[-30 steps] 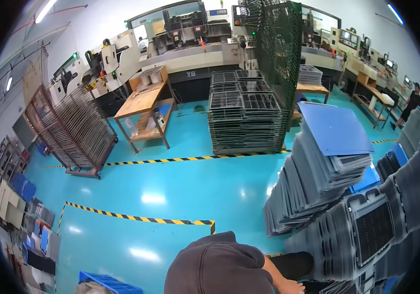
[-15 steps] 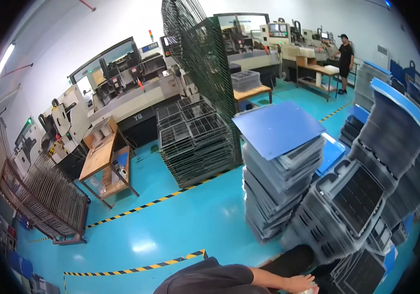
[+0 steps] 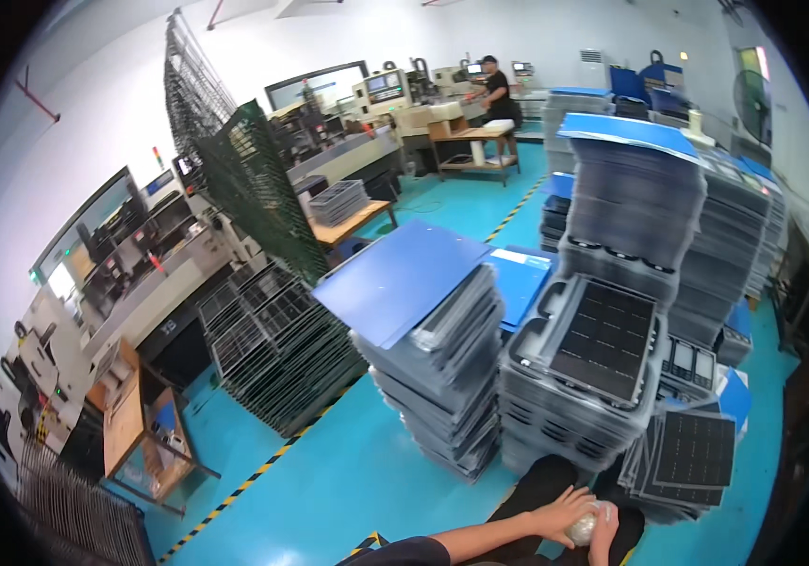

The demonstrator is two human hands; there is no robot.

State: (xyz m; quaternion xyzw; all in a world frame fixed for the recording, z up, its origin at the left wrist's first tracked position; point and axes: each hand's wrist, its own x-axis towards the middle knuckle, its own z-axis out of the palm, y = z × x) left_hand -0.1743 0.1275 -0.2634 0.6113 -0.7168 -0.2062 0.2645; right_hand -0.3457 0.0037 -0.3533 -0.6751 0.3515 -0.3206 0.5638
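Observation:
Both of my hands meet low in the view, in front of my dark-trousered legs. Between them is a pale, shiny, roundish thing (image 3: 582,530), see-through in parts like clear plastic; its exact kind cannot be made out. My left hand (image 3: 560,514) reaches in from the left and curls its fingers over one side and the top. My right hand (image 3: 603,534) closes round the other side. Just beyond my knees stands a stack of clear plastic trays (image 3: 565,406) with a black gridded sheet (image 3: 605,341) on top.
Left of it leans a tall tray stack under a blue board (image 3: 404,278). Taller wrapped stacks (image 3: 631,198) rise behind. Black gridded trays (image 3: 692,453) lie low at right. Green-black racks (image 3: 277,349), a wooden table (image 3: 140,424) and machines line the left. Another person (image 3: 496,91) stands far back.
My view has swung to the right, so the stacks sit further left. My right hand and the pale thing, mostly cut off by the lower edge before, now show.

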